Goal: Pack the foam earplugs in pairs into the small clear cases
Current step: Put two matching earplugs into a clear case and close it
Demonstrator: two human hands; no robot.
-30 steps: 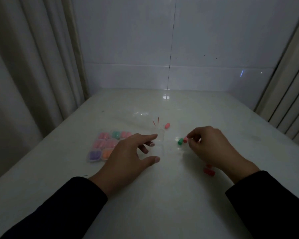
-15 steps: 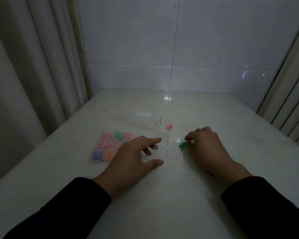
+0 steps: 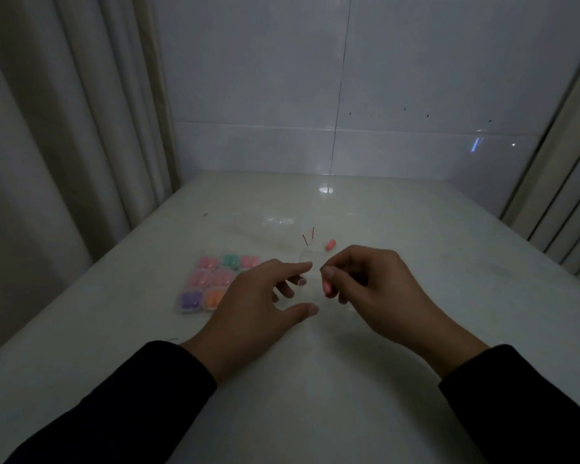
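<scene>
Seven filled cases (image 3: 211,283) are sitting at 9 o'clock, so most pairs look packed. Right hand (image 3: 379,289) is pinching a pink earplug (image 3: 327,286) over an open clear case (image 3: 310,283); left hand (image 3: 262,303), fingers spread wide, is bracing it. Another earplug (image 3: 330,244) is waiting at 12 o'clock.

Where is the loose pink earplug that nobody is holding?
In the head view the loose pink earplug lies on the table just beyond the right hand, right of two thin red sticks.

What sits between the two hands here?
In the head view, an open clear case lies between the left hand and right hand, which pinches a pink earplug.
</scene>
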